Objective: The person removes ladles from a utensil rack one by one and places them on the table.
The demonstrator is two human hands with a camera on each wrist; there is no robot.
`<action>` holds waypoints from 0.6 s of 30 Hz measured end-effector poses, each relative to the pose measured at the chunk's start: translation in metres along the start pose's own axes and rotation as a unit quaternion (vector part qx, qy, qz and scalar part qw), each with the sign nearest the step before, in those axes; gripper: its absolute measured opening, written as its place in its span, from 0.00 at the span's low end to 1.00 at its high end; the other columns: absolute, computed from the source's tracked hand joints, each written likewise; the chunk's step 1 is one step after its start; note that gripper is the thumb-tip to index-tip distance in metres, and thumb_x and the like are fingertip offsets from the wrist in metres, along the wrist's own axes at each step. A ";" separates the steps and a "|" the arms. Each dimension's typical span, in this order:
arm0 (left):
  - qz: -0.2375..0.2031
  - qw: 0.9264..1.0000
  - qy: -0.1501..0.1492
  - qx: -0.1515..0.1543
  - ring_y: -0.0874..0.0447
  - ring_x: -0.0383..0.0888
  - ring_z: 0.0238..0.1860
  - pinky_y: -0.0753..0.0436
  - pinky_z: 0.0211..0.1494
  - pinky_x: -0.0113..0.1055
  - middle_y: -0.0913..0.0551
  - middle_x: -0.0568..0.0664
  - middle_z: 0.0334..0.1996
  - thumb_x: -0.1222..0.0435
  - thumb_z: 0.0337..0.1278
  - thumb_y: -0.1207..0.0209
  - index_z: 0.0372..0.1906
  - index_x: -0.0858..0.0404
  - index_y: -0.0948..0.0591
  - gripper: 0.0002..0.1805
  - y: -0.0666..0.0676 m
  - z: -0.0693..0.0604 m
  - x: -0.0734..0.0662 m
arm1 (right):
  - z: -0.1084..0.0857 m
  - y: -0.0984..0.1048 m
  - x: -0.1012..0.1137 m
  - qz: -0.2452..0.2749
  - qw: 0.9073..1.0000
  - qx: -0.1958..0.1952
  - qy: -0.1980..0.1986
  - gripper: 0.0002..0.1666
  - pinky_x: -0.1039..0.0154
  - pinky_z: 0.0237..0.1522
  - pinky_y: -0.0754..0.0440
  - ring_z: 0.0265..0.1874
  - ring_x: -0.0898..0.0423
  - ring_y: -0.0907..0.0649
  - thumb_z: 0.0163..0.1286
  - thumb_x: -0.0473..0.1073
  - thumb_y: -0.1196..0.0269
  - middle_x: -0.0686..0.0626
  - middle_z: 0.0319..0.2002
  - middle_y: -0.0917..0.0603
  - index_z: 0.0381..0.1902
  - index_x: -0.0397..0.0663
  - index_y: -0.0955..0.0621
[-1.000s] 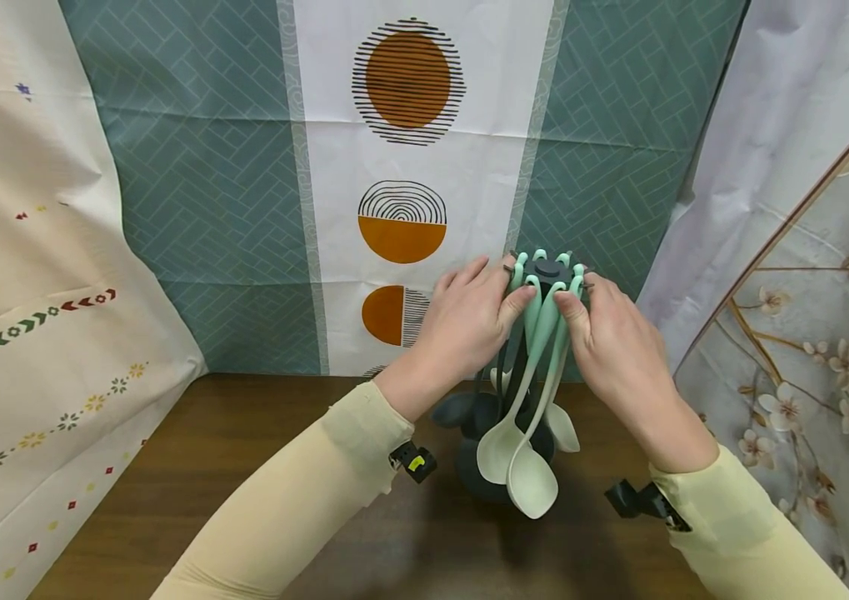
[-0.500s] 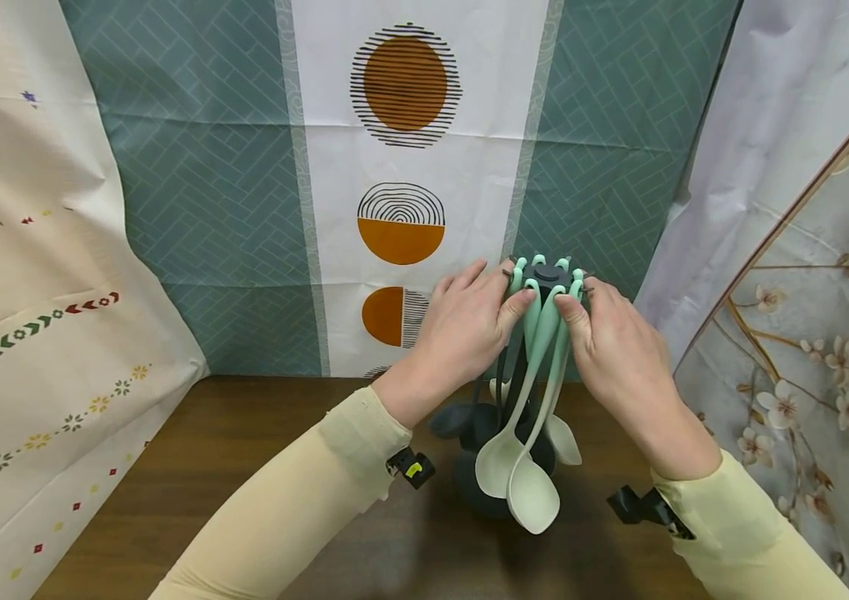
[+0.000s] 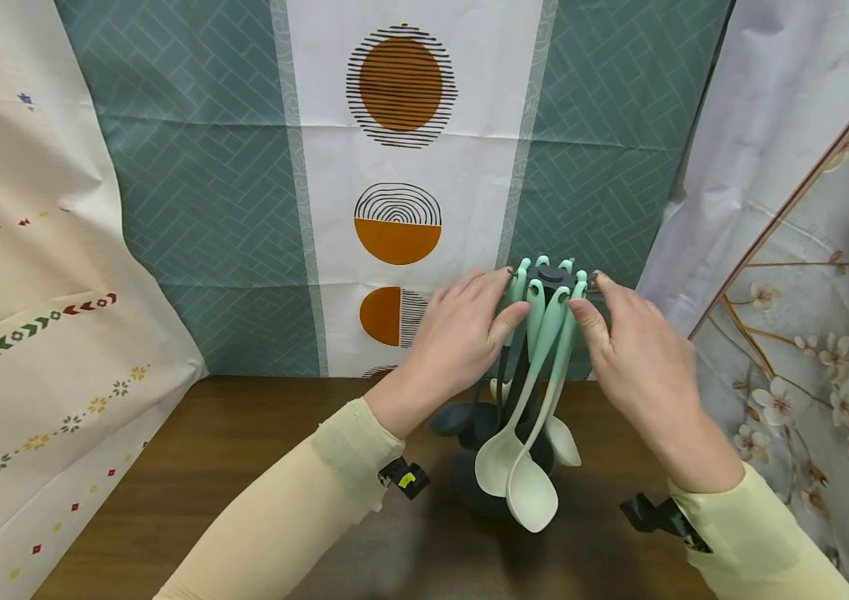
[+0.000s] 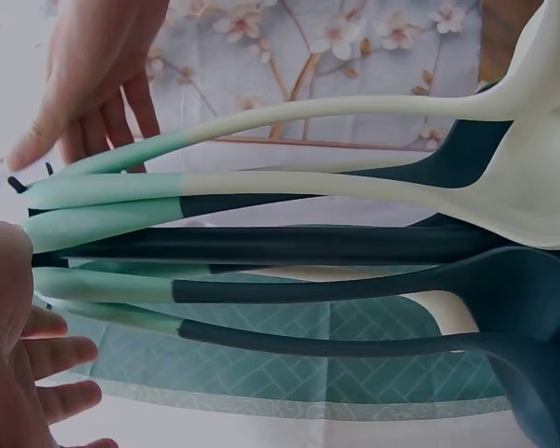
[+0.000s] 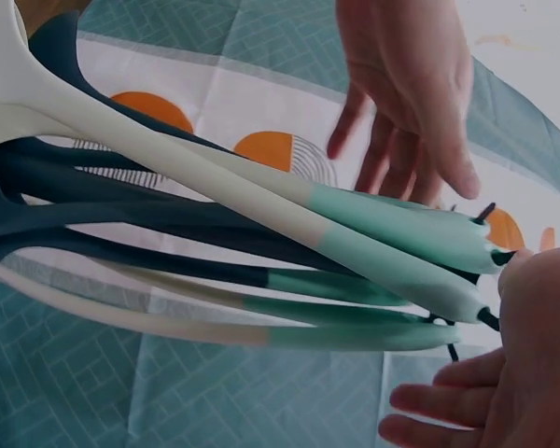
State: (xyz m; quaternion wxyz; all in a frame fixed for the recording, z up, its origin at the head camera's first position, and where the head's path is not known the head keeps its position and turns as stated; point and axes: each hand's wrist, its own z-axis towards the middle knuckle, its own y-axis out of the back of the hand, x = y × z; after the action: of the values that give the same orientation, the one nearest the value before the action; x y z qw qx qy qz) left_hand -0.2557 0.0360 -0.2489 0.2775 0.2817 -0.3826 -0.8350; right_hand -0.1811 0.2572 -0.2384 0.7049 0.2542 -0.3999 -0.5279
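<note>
A person's bare left hand and right hand part at the crown of an upright dark grey utensil stand, which rests on a brown wood-grain table, right of centre. The gap between them is wider than half a second ago: the right hand sits farther right, its thumb away from the smooth mint-green handles, while the left hand shifts only slightly. The wrist views show both hands with fingers relaxed and spread, pinching nothing; whether a fingertip brushes the thin dark prongs cannot be told.

The stand itself shows little change. Two pale cream, deep-bowled spoons, one lower and one beside it, hang at the front, overlapping, with a dark slate-coloured utensil head at the left.

The wider gap suggests the hands are letting go. With no grip visible, the stand appears to bear its load unaided, and the work at its top looks close to done.
</note>
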 end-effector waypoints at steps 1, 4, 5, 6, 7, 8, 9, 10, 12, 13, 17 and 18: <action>-0.004 1.000 0.001 -0.001 0.36 0.49 0.83 0.37 0.83 0.56 0.28 0.48 0.82 0.41 0.89 0.54 0.86 0.57 0.33 0.37 -0.001 -0.002 0.001 | -0.001 0.001 0.000 -0.004 1.000 -0.003 -0.004 0.48 0.20 0.56 0.26 0.75 0.29 0.27 0.88 0.73 0.59 0.33 0.79 0.27 0.87 0.45 0.35; -0.014 1.000 0.003 -0.003 0.34 0.50 0.82 0.37 0.83 0.56 0.27 0.50 0.81 0.42 0.88 0.52 0.86 0.57 0.33 0.36 -0.003 -0.007 0.006 | -0.005 0.005 -0.002 -0.006 1.000 -0.017 -0.003 0.47 0.19 0.56 0.27 0.76 0.29 0.28 0.88 0.73 0.57 0.34 0.80 0.28 0.88 0.48 0.37; -0.016 1.000 0.005 -0.003 0.33 0.51 0.82 0.36 0.83 0.56 0.27 0.50 0.81 0.43 0.88 0.51 0.86 0.57 0.32 0.36 -0.005 -0.009 0.007 | -0.006 0.005 -0.002 -0.005 1.000 -0.024 0.001 0.47 0.19 0.56 0.27 0.76 0.29 0.29 0.88 0.72 0.56 0.35 0.80 0.29 0.89 0.49 0.38; -0.019 1.000 0.006 -0.004 0.32 0.51 0.81 0.36 0.83 0.56 0.26 0.50 0.80 0.43 0.88 0.50 0.86 0.57 0.32 0.35 -0.006 -0.012 0.008 | -0.007 0.006 -0.002 -0.004 0.999 -0.033 0.008 0.46 0.19 0.56 0.27 0.77 0.30 0.29 0.88 0.71 0.54 0.35 0.81 0.29 0.89 0.50 0.37; -0.021 1.000 0.007 -0.005 0.31 0.52 0.81 0.35 0.83 0.56 0.26 0.51 0.80 0.44 0.88 0.49 0.85 0.57 0.31 0.35 -0.007 -0.014 0.010 | -0.007 0.006 -0.001 -0.002 0.999 -0.043 0.019 0.45 0.20 0.57 0.26 0.78 0.31 0.30 0.88 0.70 0.52 0.36 0.81 0.29 0.89 0.51 0.37; -0.023 1.000 0.007 -0.007 0.29 0.52 0.80 0.33 0.82 0.56 0.25 0.51 0.79 0.44 0.87 0.48 0.85 0.57 0.31 0.35 -0.009 -0.015 0.011 | -0.008 0.005 -0.001 0.000 0.998 -0.053 0.031 0.44 0.20 0.58 0.26 0.78 0.32 0.30 0.88 0.69 0.50 0.37 0.81 0.29 0.88 0.51 0.36; -0.026 1.000 0.008 -0.010 0.28 0.52 0.79 0.32 0.81 0.55 0.24 0.51 0.79 0.45 0.87 0.47 0.84 0.58 0.30 0.34 -0.011 -0.017 0.013 | -0.008 0.005 0.000 0.003 0.997 -0.064 0.046 0.43 0.21 0.60 0.26 0.79 0.33 0.31 0.88 0.67 0.47 0.37 0.80 0.28 0.88 0.51 0.35; -0.029 0.999 0.008 -0.012 0.27 0.52 0.78 0.30 0.80 0.55 0.24 0.51 0.78 0.45 0.87 0.46 0.84 0.58 0.29 0.34 -0.013 -0.019 0.014 | -0.008 0.005 0.001 0.007 0.995 -0.077 0.063 0.42 0.22 0.63 0.27 0.79 0.34 0.31 0.87 0.65 0.43 0.38 0.80 0.28 0.87 0.51 0.34; -0.036 0.999 0.007 -0.016 0.24 0.53 0.76 0.27 0.78 0.54 0.22 0.52 0.77 0.46 0.86 0.44 0.83 0.59 0.28 0.33 -0.017 -0.022 0.017 | -0.007 0.003 0.002 0.014 0.991 -0.097 0.095 0.41 0.26 0.68 0.28 0.79 0.35 0.30 0.85 0.61 0.39 0.38 0.79 0.27 0.86 0.49 0.32; -0.039 0.999 0.007 -0.018 0.23 0.53 0.75 0.25 0.77 0.54 0.21 0.53 0.76 0.47 0.86 0.43 0.82 0.60 0.27 0.33 -0.019 -0.023 0.018 | -0.007 0.003 0.002 0.018 0.988 -0.106 0.112 0.41 0.29 0.71 0.29 0.80 0.36 0.30 0.85 0.60 0.37 0.38 0.79 0.26 0.85 0.48 0.30; -0.051 0.998 0.008 -0.022 0.20 0.54 0.72 0.21 0.73 0.53 0.19 0.54 0.73 0.49 0.85 0.41 0.80 0.62 0.25 0.32 -0.026 -0.030 0.025 | -0.005 0.001 0.004 0.029 0.974 -0.136 0.181 0.41 0.41 0.81 0.37 0.79 0.37 0.28 0.86 0.65 0.43 0.38 0.77 0.24 0.82 0.44 0.27; -0.053 0.998 0.009 -0.022 0.19 0.54 0.71 0.21 0.73 0.53 0.19 0.54 0.73 0.49 0.85 0.41 0.80 0.62 0.25 0.31 -0.028 -0.032 0.026 | -0.004 0.001 0.004 0.032 0.969 -0.143 0.198 0.42 0.43 0.83 0.39 0.79 0.37 0.27 0.86 0.67 0.45 0.38 0.77 0.23 0.81 0.43 0.26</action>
State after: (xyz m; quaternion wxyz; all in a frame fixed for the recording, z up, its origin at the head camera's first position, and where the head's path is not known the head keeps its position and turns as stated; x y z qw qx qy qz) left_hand -0.2591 0.0185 -0.2952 0.2422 0.3025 -0.3458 -0.8546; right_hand -0.1769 0.2532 -0.2386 0.8156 0.2378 -0.1806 -0.4957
